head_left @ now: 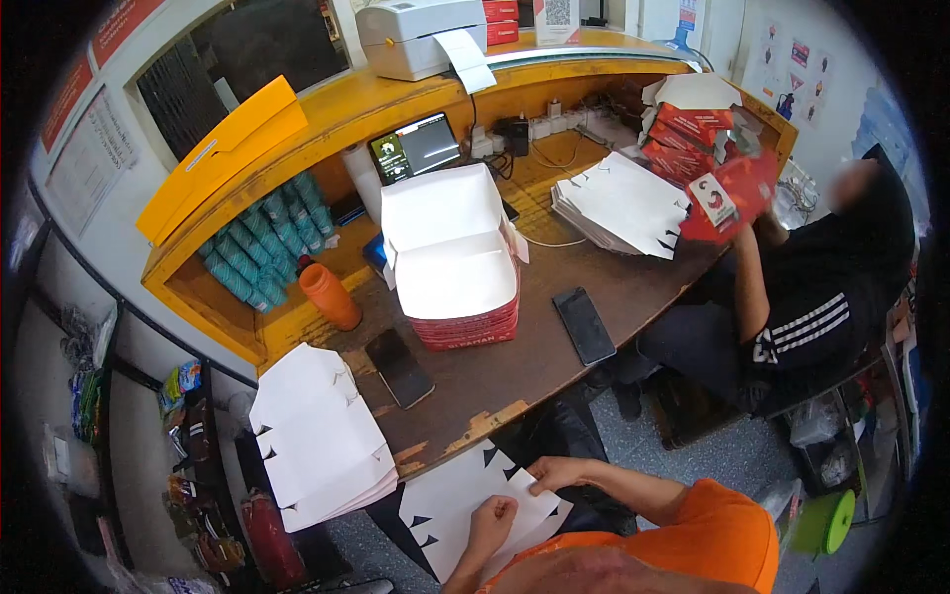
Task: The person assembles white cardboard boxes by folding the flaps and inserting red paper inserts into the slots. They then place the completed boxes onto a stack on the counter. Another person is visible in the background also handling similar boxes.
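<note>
A flat white cardboard box blank with notched edges lies across my lap below the table's edge. My right hand pinches a raised flap of it between thumb and fingers. Curled closed, my left hand is at the near part of the same flap, its fingertips partly hidden. On the table to the left is a pile of similar flat blanks. Ahead stands a stack of folded boxes, red outside and white inside, with the top one's lid raised.
Two phones lie on the table, beside an orange bottle. More flat blanks sit farther right. A person in black seated there handles a red box. A label printer stands on the yellow shelf.
</note>
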`<state>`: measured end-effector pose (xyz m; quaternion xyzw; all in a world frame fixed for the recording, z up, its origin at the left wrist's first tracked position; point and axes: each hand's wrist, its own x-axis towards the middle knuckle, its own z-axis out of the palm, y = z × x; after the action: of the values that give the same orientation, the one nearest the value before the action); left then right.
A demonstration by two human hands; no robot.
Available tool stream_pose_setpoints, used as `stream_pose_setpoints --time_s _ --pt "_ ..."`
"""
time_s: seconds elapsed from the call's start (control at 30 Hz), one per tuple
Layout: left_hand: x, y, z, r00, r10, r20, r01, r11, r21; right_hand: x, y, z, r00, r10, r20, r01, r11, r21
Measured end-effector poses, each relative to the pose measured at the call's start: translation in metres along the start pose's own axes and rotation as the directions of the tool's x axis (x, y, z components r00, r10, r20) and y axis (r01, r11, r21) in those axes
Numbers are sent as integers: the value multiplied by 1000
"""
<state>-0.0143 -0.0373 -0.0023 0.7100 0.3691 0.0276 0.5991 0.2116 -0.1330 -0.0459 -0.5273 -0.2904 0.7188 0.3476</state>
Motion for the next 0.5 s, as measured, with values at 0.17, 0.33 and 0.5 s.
stream_pose_setpoints --time_s 0.17,0.33,0.5 --pt "9 -25 4 997 -47 62 59 976 -211 -4 1 -2 996 10 91 -16 997 70" --pt "7 -20 3 995 -85 57 94 977 -193 -5 8 -1 992 -17 127 -5 984 176" --pt "8 -27 3 996 -77 54 85 983 -161 -10 4 4 986 -64 153 37 984 176"
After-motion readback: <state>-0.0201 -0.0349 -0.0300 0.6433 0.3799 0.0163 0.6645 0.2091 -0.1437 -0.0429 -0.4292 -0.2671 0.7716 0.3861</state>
